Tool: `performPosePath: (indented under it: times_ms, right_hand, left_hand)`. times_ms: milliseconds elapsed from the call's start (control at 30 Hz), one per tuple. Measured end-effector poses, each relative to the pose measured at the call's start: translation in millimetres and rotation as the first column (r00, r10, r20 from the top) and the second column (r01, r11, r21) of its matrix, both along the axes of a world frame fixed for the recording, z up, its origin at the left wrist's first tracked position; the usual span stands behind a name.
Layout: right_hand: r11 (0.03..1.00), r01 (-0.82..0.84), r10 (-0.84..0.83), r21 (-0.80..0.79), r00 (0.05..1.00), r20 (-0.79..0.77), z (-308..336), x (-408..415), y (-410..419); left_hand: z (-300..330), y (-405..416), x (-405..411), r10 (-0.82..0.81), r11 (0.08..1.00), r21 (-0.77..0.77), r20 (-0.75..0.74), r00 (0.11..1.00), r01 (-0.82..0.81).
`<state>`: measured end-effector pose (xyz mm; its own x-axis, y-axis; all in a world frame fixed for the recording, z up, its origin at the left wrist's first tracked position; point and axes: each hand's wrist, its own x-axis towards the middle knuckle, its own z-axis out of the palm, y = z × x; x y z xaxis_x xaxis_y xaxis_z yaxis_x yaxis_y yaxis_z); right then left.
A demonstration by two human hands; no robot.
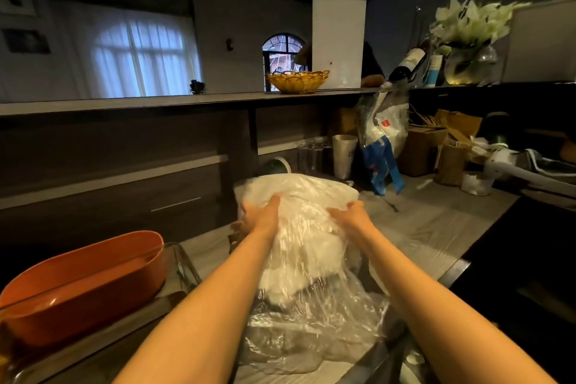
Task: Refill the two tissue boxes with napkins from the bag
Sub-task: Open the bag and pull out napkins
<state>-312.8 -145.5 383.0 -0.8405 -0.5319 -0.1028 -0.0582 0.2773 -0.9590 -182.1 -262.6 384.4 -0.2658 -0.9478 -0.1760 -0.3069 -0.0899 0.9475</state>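
Both of our hands are on the clear plastic bag (pixel 307 246) of white napkins, which stands on the grey counter (pixel 436 227) straight ahead of us. Our left hand (pixel 263 215) lies against the bag's left shoulder with fingers spread and reaching over the top; our right hand (pixel 352 212) rests on the right side near the top, fingers curved onto the plastic. Whether either hand actually pinches the film we cannot tell, since the picture is blurred there.

We see no tissue boxes, so nothing shows that either has been filled. The napkins look to be inside the bag as a bulky white mass, and loose plastic trails toward us at the bottom. We judge the task to be at its start: the bag has to be opened, napkins taken out, and both boxes found and loaded.

An orange oval tub (pixel 84 284) sits to our left.
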Motion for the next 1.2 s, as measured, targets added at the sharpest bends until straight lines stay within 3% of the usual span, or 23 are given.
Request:
performPosePath:
  times_ms: [67,133,233,300,367,400,467,533,600,700,767,833,900,1000,1100,1200]
  right_hand:
    - [0.996,-0.045,0.049,-0.073,0.998,0.051,3,1,-2]
    - [0.978,-0.103,0.115,-0.181,0.992,0.055,13,8,-2]
    - [0.925,-0.184,0.178,-0.331,0.983,-0.048,30,10,-5]
    - [0.903,-0.227,0.181,-0.365,0.971,-0.155,37,9,-4]
    - [0.933,-0.219,0.147,-0.284,0.956,-0.255,43,7,-3]
    - [0.959,-0.175,0.109,-0.223,0.953,-0.283,44,4,-4]
    - [0.99,-0.068,0.039,-0.123,0.972,-0.23,44,0,-5]
    - [0.994,-0.077,0.065,-0.073,0.987,-0.149,39,3,-5]
    - [0.992,-0.12,0.111,-0.035,0.975,-0.19,30,7,-8]
    - [0.974,-0.139,0.184,0.178,0.945,-0.272,23,9,-15]
    - [0.969,-0.127,0.172,0.214,0.963,-0.209,22,7,-18]
    - [0.978,-0.134,0.16,0.16,0.974,-0.163,18,2,-17]
    - [0.98,-0.135,0.156,0.148,0.978,-0.138,12,-3,-15]
    - [0.991,-0.032,0.042,0.128,0.996,-0.077,5,-11,-16]
    - [0.989,-0.054,0.057,0.135,0.998,-0.021,3,-7,-19]
    - [0.985,-0.166,0.169,-0.056,0.984,0.057,9,-1,-29]
  left_hand:
    - [-2,-4,-2,0.023,1.0,0.014,-0.038,0.999,-0.023]
    - [4,-1,-5,0.084,0.996,0.024,-0.176,0.981,-0.081]
    - [24,12,-8,0.118,0.989,-0.019,-0.483,0.868,-0.145]
    - [35,21,-4,0.101,0.974,-0.116,-0.552,0.828,-0.196]
    - [40,18,0,0.122,0.942,-0.219,-0.488,0.864,-0.256]
    - [40,15,1,0.137,0.93,-0.269,-0.378,0.916,-0.25]
    - [34,10,1,0.115,0.942,-0.286,-0.206,0.972,-0.173]
    - [23,10,0,0.011,0.973,-0.226,-0.177,0.984,-0.052]
    - [13,12,-1,-0.002,0.963,-0.263,-0.186,0.982,-0.048]
    - [3,9,-4,0.031,0.845,-0.534,-0.03,0.999,-0.042]
    - [1,7,-7,0.017,0.796,-0.604,0.078,0.997,0.033]
    - [1,4,-8,-0.012,0.876,-0.477,0.118,0.993,0.068]
    - [-3,-4,-9,0.016,0.95,-0.312,0.034,0.999,-0.005]
    - [-6,-10,-12,0.152,0.953,-0.269,0.017,0.988,-0.142]
    - [-6,-9,-14,0.151,0.977,-0.165,0.078,0.985,-0.137]
    - [1,-8,-19,0.093,0.992,-0.08,-0.096,0.991,-0.1]
